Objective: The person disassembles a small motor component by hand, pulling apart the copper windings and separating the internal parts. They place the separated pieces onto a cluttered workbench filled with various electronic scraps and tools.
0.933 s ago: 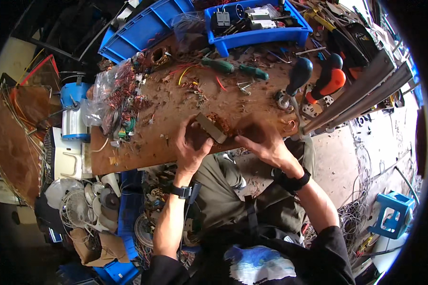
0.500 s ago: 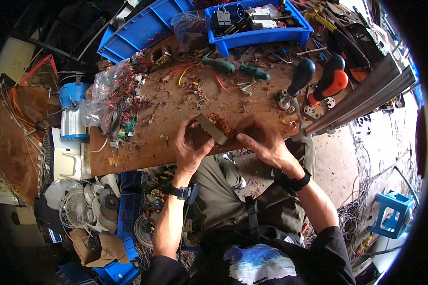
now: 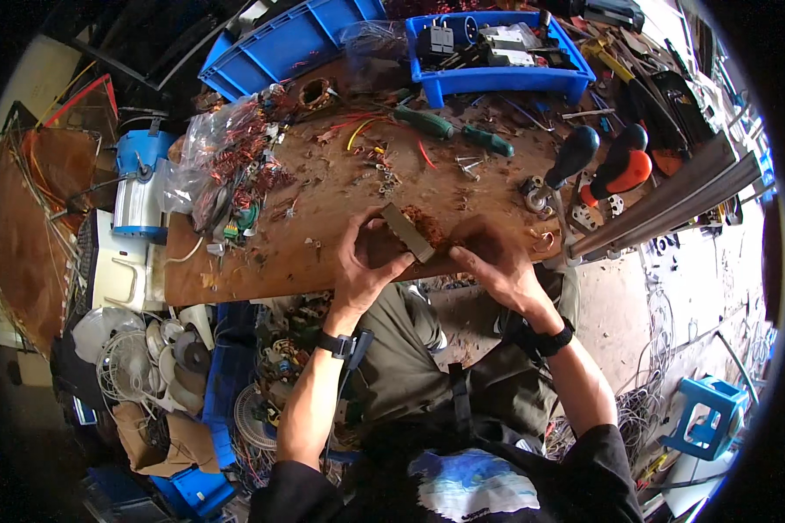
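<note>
The small metal block (image 3: 407, 234) is up in the air at the near edge of the surface (image 3: 310, 261), about midway between left and right. The left hand (image 3: 364, 272) has hold of it, thumb at the near end and fingers curled round the left side, the forearm reaching up from the near side. From the right comes the right hand (image 3: 503, 268), knuckles bent, thumb and fingertips turned in toward the block. I can't tell whether it pinches a strand or merely sits beside it.

The block is a dull grey-tan bar, tilted so its near end points right, with a ragged tuft of copper-coloured wire (image 3: 426, 223) bristling from its right side. The left fingers cover part of the block, and the right hand's far fingers are blurred and dark. How the wire joins the metal is hard to make out.

Farther off, red and yellow wires (image 3: 364, 131) lie beside two green-handled tools (image 3: 426, 122). To the left slumps a tangled wire heap (image 3: 235, 166), partly under clear plastic. To the right stand tools with dark and orange handles (image 3: 626, 173), and beyond everything sits a blue tray (image 3: 508, 83), filled with parts.
</note>
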{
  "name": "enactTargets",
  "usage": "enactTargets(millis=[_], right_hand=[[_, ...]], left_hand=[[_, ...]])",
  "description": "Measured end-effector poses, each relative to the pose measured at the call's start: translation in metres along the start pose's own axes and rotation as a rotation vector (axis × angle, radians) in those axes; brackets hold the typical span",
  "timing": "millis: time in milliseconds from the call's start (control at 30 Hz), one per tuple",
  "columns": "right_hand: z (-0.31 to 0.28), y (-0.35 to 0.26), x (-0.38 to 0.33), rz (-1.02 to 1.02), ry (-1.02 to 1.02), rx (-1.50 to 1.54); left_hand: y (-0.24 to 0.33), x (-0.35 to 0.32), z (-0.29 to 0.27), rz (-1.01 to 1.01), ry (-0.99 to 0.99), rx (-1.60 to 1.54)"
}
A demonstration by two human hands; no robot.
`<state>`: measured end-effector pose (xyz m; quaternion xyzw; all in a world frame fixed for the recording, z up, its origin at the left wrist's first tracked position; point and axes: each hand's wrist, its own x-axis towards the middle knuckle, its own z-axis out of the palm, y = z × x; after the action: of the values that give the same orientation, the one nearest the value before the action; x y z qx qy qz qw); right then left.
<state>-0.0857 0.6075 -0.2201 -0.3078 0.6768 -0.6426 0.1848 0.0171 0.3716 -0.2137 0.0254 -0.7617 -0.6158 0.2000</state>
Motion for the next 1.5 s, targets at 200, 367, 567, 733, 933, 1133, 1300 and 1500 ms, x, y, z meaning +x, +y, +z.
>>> enactTargets(millis=[200,367,567,733,933,1133,1300,1500], right_hand=[[0.002,0.006,0.001,0.026,0.016,-0.023],[0.003,0.008,0.000,0.049,0.038,-0.017],[0.003,0.001,-0.002,0.059,0.029,0.024],[0.004,0.009,-0.002,0.049,0.037,0.038],[0.003,0.004,-0.002,0.054,0.057,-0.097],[0.004,0.012,-0.002,0.012,0.075,-0.043],[0.003,0.010,-0.002,0.046,0.032,-0.021],[0.001,0.006,-0.002,0.044,0.010,0.008]], left_hand=[[-0.003,0.001,0.001,0.003,-0.019,-0.052],[-0.006,0.000,0.000,0.012,-0.016,-0.061],[-0.006,0.000,-0.001,0.025,0.003,-0.052],[-0.006,0.001,0.000,0.021,0.008,-0.056],[-0.004,-0.002,0.001,-0.014,0.009,-0.096],[-0.009,-0.001,0.002,0.012,0.022,-0.078],[-0.015,-0.001,0.002,0.058,0.038,-0.055],[-0.009,-0.003,0.002,-0.037,0.016,-0.124]])
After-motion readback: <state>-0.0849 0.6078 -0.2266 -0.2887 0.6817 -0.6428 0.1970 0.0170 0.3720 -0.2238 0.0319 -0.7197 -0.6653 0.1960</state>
